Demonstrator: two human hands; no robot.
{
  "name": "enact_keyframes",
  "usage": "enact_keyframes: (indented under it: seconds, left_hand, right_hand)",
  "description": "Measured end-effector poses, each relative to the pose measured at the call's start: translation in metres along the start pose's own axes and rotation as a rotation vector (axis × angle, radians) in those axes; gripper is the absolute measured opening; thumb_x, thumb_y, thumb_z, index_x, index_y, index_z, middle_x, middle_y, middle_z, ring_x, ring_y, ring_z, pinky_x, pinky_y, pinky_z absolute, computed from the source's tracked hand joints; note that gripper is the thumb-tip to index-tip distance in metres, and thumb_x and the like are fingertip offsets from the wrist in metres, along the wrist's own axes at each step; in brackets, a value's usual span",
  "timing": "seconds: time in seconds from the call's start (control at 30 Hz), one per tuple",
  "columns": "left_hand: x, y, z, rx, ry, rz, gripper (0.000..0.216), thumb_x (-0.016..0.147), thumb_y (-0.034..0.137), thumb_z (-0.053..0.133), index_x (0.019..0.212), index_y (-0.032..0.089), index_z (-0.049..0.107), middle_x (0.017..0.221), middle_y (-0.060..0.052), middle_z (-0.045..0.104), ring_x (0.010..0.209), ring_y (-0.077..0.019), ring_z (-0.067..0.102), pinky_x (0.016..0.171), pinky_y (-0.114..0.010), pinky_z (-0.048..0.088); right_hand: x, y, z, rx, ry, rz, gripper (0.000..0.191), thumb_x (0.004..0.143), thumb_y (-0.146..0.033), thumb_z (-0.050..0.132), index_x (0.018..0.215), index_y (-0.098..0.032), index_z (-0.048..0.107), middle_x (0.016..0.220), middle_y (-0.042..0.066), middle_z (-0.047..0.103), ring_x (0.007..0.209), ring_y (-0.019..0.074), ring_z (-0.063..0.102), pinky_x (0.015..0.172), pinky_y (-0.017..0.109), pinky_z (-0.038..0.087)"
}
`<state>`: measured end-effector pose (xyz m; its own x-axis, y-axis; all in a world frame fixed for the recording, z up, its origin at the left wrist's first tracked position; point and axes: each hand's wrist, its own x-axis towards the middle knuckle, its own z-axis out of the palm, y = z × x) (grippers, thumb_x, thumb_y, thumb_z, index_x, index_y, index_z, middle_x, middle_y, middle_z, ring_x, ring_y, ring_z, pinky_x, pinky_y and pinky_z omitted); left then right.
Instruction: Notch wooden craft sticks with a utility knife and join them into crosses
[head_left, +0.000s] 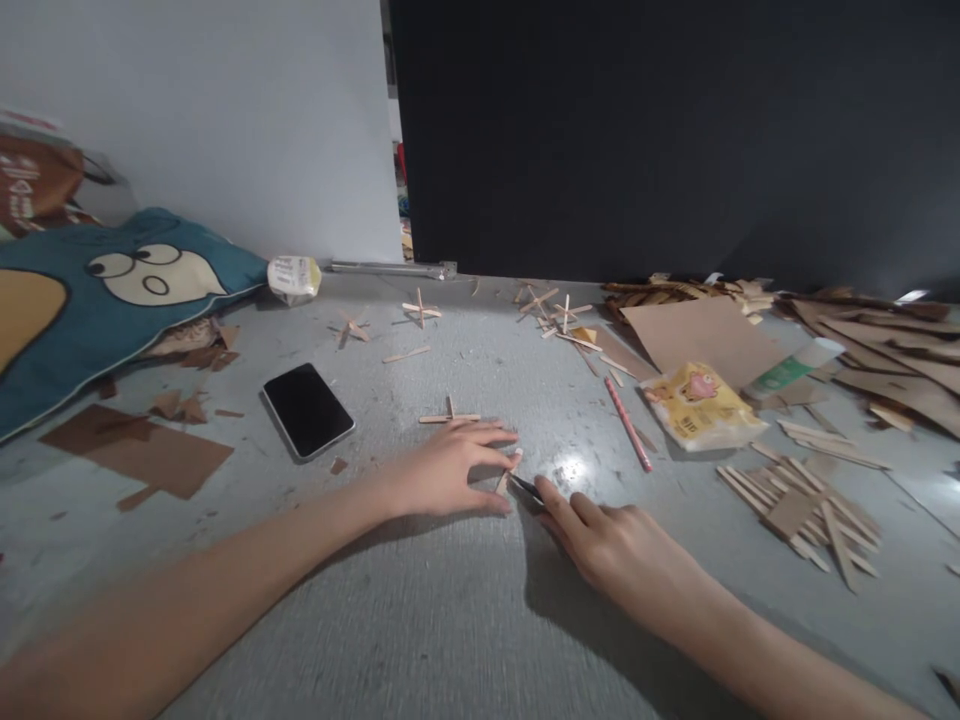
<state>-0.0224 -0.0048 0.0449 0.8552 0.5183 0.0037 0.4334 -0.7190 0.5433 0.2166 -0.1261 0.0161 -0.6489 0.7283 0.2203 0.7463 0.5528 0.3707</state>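
My left hand [450, 466] lies on the grey floor with its fingers pressed down on a small wooden stick [508, 470], pinning it between thumb and fingers. My right hand [615, 545] is closed round a thin dark blade tool [527, 489], whose tip meets the stick just beside my left fingertips. A glued cross of wooden sticks [450, 415] lies just beyond my left hand.
A black phone [307, 409] lies left of my hands, a red pencil [628, 424] and a yellow packet [701, 405] to the right. Stacked sticks [799, 505] and cardboard sheets [705, 335] fill the right side. A teal cushion [97, 300] and cardboard scraps [139, 452] lie left.
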Motion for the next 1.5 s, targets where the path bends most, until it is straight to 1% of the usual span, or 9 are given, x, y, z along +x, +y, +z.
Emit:
enact_keyframes:
  seconds: [0.17,0.37,0.57,0.7,0.87,1.1,1.27,1.37,1.5]
  left_hand:
    - [0.004,0.0,-0.001,-0.028,-0.025,-0.034,0.047,0.079,0.049,0.082,0.122,0.029,0.073,0.159,-0.006,0.048,0.153,-0.0317,0.033,0.125,-0.058,0.018]
    - [0.006,-0.001,-0.001,-0.051,-0.037,-0.026,0.044,0.078,0.049,0.083,0.117,0.03,0.075,0.159,-0.006,0.048,0.153,-0.0321,0.032,0.125,-0.057,0.018]
    - [0.007,-0.006,0.001,-0.068,-0.027,-0.016,0.045,0.078,0.053,0.082,0.117,0.03,0.076,0.159,-0.006,0.047,0.154,-0.0332,0.03,0.125,-0.056,0.018]
    - [0.006,-0.009,0.002,-0.058,-0.014,-0.001,0.049,0.08,0.055,0.079,0.122,0.03,0.074,0.159,-0.006,0.048,0.153,-0.032,0.032,0.125,-0.055,0.018]
    - [0.004,-0.008,0.0,-0.068,-0.007,-0.001,0.044,0.083,0.052,0.078,0.122,0.031,0.075,0.158,-0.005,0.049,0.152,-0.0307,0.034,0.125,-0.052,0.023]
    - [0.001,0.0,-0.005,-0.011,0.007,-0.016,0.042,0.085,0.049,0.076,0.122,0.031,0.074,0.157,-0.006,0.05,0.151,-0.0305,0.037,0.121,-0.054,0.03]
    - [0.001,0.003,-0.006,0.019,0.012,-0.021,0.041,0.086,0.051,0.075,0.121,0.03,0.075,0.156,-0.006,0.052,0.15,-0.0309,0.039,0.122,-0.053,0.03]
    - [0.0,0.004,-0.006,0.017,0.01,-0.024,0.042,0.086,0.052,0.074,0.122,0.029,0.075,0.156,-0.006,0.051,0.15,-0.0313,0.039,0.122,-0.054,0.03]
    - [-0.001,0.004,-0.005,0.017,0.019,-0.022,0.043,0.086,0.05,0.075,0.123,0.027,0.074,0.156,-0.007,0.052,0.149,-0.0312,0.04,0.121,-0.054,0.032]
  right_hand:
    - [0.003,0.004,-0.007,-0.039,-0.104,-0.032,0.063,0.081,0.001,0.051,0.144,-0.002,0.043,0.082,0.007,0.069,0.05,0.0129,0.058,0.046,0.029,0.031]
    - [0.012,0.006,-0.018,-0.12,-0.167,-0.111,0.065,0.077,0.004,0.049,0.142,0.004,0.045,0.079,0.008,0.069,0.049,0.0168,0.06,0.043,0.032,0.035]
    - [0.02,0.005,-0.025,-0.158,-0.251,-0.101,0.062,0.08,0.004,0.048,0.142,-0.002,0.048,0.076,0.007,0.069,0.05,0.0148,0.062,0.043,0.028,0.038]
    - [0.016,-0.002,-0.018,-0.167,-0.241,-0.075,0.064,0.08,0.002,0.05,0.144,0.0,0.045,0.079,0.008,0.069,0.05,0.0153,0.062,0.043,0.029,0.038]
    - [0.009,-0.01,-0.007,-0.126,-0.169,-0.015,0.063,0.08,0.002,0.051,0.142,0.003,0.046,0.082,0.011,0.07,0.051,0.0154,0.062,0.044,0.03,0.038]
    - [0.011,-0.012,-0.015,-0.085,-0.134,-0.012,0.061,0.078,0.006,0.048,0.139,0.006,0.049,0.077,0.011,0.068,0.048,0.0166,0.059,0.043,0.031,0.035]
    - [0.012,-0.013,-0.015,-0.051,-0.16,0.014,0.062,0.078,0.004,0.052,0.14,0.005,0.05,0.079,0.012,0.07,0.049,0.0155,0.061,0.043,0.029,0.037]
    - [0.012,-0.014,-0.012,-0.028,-0.199,0.021,0.065,0.076,0.003,0.051,0.142,0.004,0.047,0.084,0.013,0.071,0.051,0.016,0.062,0.044,0.029,0.037]
    - [0.013,-0.015,-0.012,0.008,-0.216,0.065,0.068,0.073,0.004,0.051,0.142,0.005,0.046,0.083,0.012,0.071,0.053,0.0162,0.064,0.045,0.029,0.036]
